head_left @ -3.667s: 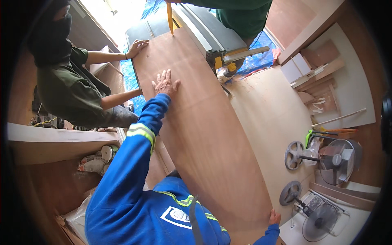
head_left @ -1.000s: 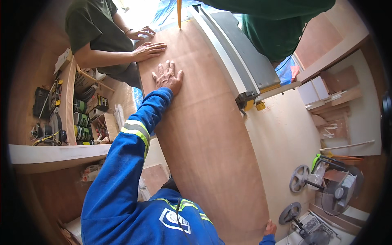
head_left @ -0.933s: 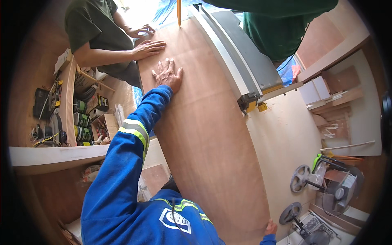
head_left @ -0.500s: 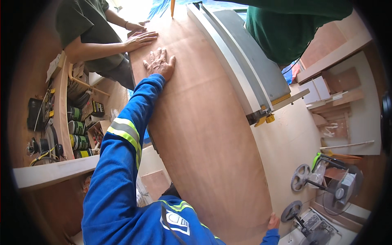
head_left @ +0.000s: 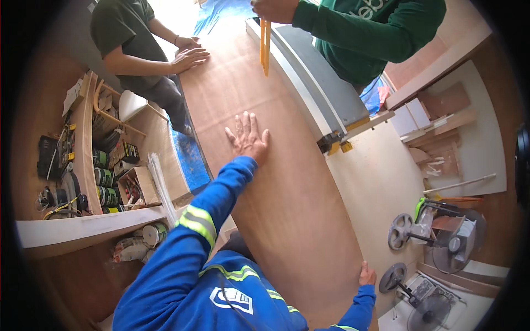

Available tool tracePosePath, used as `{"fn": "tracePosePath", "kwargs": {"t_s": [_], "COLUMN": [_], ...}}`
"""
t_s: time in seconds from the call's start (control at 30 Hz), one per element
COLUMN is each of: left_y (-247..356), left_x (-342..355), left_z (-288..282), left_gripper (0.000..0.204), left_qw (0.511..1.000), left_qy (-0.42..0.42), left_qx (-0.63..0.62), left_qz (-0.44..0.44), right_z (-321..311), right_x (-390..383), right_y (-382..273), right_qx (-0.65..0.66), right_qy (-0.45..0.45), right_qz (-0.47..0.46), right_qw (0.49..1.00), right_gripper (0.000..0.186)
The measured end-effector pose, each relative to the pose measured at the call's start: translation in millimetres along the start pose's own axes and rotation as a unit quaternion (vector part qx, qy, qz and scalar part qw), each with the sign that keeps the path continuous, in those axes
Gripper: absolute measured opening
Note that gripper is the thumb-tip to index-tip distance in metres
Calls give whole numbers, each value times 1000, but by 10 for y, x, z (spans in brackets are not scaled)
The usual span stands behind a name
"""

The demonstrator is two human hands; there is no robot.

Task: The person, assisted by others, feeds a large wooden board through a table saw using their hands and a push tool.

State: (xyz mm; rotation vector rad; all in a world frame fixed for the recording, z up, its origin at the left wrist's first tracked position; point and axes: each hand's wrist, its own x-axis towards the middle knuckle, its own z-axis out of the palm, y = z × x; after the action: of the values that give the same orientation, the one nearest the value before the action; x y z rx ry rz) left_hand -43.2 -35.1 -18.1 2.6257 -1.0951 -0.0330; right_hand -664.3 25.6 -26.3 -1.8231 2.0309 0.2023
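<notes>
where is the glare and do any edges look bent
Head view: glare washes out the blue sheeting at top and pales the far end of the wood panel; head view: fisheye bows the panel's long edges, corners go black; head view: the left hand looks fairly sharp.

To your right: 2 grey round-based pedestal fans [head_left: 455, 244] [head_left: 429, 315]; to your left: green-labelled cylindrical cans [head_left: 104, 177] beside a brown open-topped box [head_left: 147, 185].
</notes>
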Motion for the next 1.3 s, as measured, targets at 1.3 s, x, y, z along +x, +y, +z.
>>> {"fn": "tracePosePath", "kwargs": {"t_s": [1.3], "left_y": [-723], "left_x": [1653], "left_z": [-150], "left_gripper": [71], "left_qw": [999], "left_qy": [3], "left_qx": [33], "left_qz": [-11], "right_z": [-96], "right_x": [410], "right_y": [-1859], "right_qx": [-1], "right_qy": [-25], "right_qz": [26], "right_qw": [999], "right_gripper": [79]}}
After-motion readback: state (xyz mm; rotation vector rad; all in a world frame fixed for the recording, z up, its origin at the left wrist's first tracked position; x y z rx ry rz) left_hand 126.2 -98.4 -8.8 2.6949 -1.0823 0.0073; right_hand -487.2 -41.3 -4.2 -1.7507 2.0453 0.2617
